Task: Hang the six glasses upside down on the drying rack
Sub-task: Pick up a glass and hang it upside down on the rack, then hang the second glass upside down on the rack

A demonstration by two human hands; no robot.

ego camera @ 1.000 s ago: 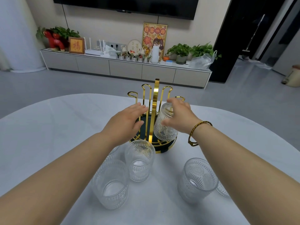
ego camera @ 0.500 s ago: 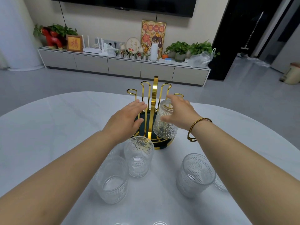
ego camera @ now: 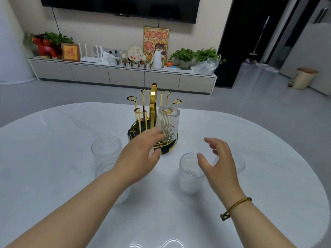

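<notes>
Both hands have pulled back from the gold wire drying rack [ego camera: 152, 120]. Upright clear ribbed glass [ego camera: 106, 147] far left. Left hand [ego camera: 138, 157] spread, empty. One patterned glass [ego camera: 167, 124] hangs inverted on rack. Right hand [ego camera: 217, 164] open wide, empty, beside upright rounded glass [ego camera: 190, 173] on white table [ego camera: 53, 158].

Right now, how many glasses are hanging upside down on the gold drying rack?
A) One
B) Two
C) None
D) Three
A: a single inverted glass sits over a prong on the right side of the drying rack; the other gold prongs stand bare, and the remaining glasses, such as the upright one near the right hand, stand on the table.
</notes>
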